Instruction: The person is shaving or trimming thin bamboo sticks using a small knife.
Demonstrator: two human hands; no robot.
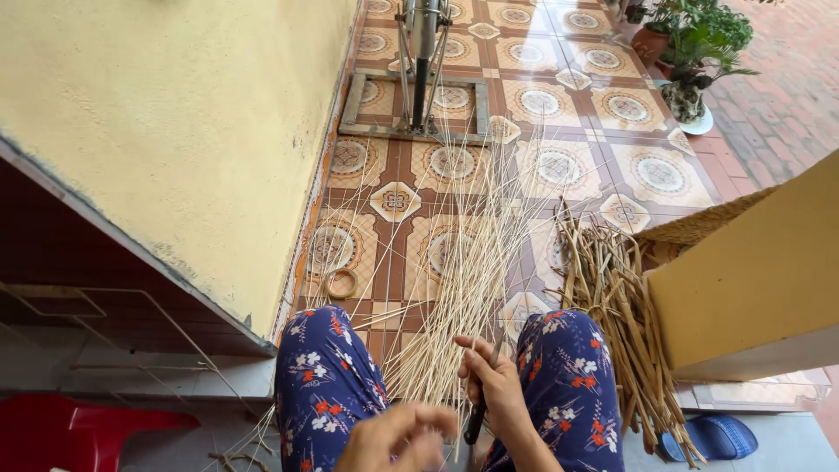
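A fan of thin pale reed strips [472, 262] spreads out over the tiled floor from between my knees. My right hand [496, 385] grips a small tool with a dark handle [476, 418], held against the gathered ends of the strips. My left hand [398, 437], blurred at the bottom edge, is closed around the near ends of the strips. My legs in blue flowered trousers [323, 385] flank the bundle.
A heap of coarser brown stalks [625, 315] lies to the right beside a yellow pillar [752, 280]. A yellow wall [175, 131] stands at left. A metal stand [419, 79] and potted plants [690, 52] sit farther off. A small ring [341, 284] lies on the tiles.
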